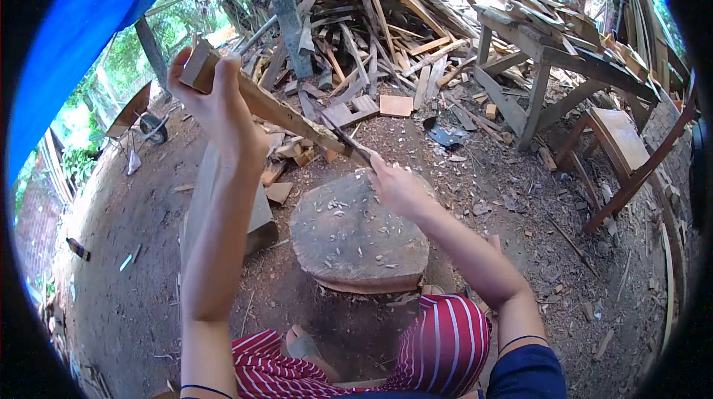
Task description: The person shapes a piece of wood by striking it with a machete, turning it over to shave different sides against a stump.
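Observation:
My left hand (215,98) is raised at the upper left, its fingers wrapped round the near end of a long wooden piece (278,111). The piece slants down to the right, over the back of a round wooden stump (356,232). My right hand (394,183) is closed on the handle of a dark-bladed tool (344,137), whose blade lies against or very close to the lower end of the wood. Wood chips are scattered on the top of the stump.
Behind the stump is a large pile of scrap wood (371,20). A wooden workbench (549,53) and a chair (620,139) stand at the right. A wheelbarrow (137,117) is at the left. A squared timber block (256,221) lies left of the stump.

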Demonstrator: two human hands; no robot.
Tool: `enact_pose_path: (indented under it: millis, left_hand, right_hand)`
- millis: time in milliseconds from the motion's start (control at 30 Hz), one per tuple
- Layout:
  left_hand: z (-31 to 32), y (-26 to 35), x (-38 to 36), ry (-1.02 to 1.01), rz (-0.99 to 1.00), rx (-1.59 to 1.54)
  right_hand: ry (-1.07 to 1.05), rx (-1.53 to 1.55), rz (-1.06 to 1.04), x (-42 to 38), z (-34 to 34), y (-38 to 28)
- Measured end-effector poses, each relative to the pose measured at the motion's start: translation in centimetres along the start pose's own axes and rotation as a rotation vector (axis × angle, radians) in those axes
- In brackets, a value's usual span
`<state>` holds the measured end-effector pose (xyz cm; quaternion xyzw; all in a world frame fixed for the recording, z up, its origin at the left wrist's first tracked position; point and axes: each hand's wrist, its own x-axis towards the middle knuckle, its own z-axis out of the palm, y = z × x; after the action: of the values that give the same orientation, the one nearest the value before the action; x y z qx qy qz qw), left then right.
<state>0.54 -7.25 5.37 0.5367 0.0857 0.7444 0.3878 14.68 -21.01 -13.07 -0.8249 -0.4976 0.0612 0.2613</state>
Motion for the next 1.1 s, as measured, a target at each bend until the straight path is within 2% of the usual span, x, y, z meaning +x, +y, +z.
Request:
enact_pose_path:
  millis: [133, 267, 300, 367, 400, 467, 533, 600, 633, 700, 800, 867, 933, 1000, 1067, 1100]
  left_hand:
    - [-0.3, -1.3, 0.2, -0.102, 0.095, -0.179]
    - [-0.3, -1.1, 0.1, -0.178, 0.090, -0.167]
    - [-0.3, -1.5, 0.4, -0.188, 0.093, -0.167]
    - [-0.1, -2.2, 1.0, -0.210, 0.081, -0.203]
    - [0.0, -2.4, 1.1, -0.221, 0.079, -0.203]
    - [0.5, -2.6, 1.0, -0.313, 0.051, -0.296]
    - [1.4, -2.1, 0.5, -0.363, 0.071, -0.338]
    - [2.2, -1.1, 0.3, -0.443, 0.089, -0.315]
    - [2.4, -1.0, 0.2, -0.440, 0.080, -0.313]
    - [2.7, -0.9, 0.1, -0.510, 0.119, -0.341]
    - [2.7, -1.6, 0.2, -0.508, 0.118, -0.420]
    - [2.3, -1.2, -0.3, -0.507, 0.109, -0.463]
    - [2.4, -0.5, -1.0, -0.478, 0.162, -0.454]
    - [2.6, -0.3, -0.8, -0.455, 0.133, -0.398]
    - [3.5, -0.4, -0.5, -0.401, 0.125, -0.322]
    - [4.1, -0.3, -0.4, -0.404, 0.137, -0.333]
  right_hand:
    - [0.097, 0.210, 0.031, -1.6, 2.1, 2.3]
    - [0.148, 0.213, 0.070, -2.3, 3.0, 2.9]
    - [0.154, 0.220, 0.073, -2.2, 2.6, 2.9]
    - [0.042, 0.559, 0.096, -1.7, 0.0, 2.3]
    - [0.019, 0.555, 0.139, -2.1, -2.7, 0.5]
    - [0.110, 0.578, -0.030, -1.5, -5.7, -1.2]
    - [0.371, 0.495, -0.304, -1.2, -9.0, -3.4]
    - [0.585, 0.371, -0.476, -1.2, -11.9, -5.5]
    - [0.577, 0.370, -0.471, -0.9, -12.5, -5.6]
    - [0.811, 0.171, -0.508, -0.6, -13.0, -5.8]
    - [0.340, -0.053, -0.078, -1.1, -7.6, -1.7]
    - [0.187, -0.022, -0.053, -0.8, -0.7, 4.0]
    - [0.169, -0.046, -0.016, -0.8, -0.8, 3.6]
    - [0.134, -0.056, 0.044, -1.3, -1.9, 2.8]
    - [-0.155, 0.444, 0.227, -1.3, -5.9, 1.2]
    - [-0.037, 0.426, 0.127, -1.1, -6.8, 1.0]
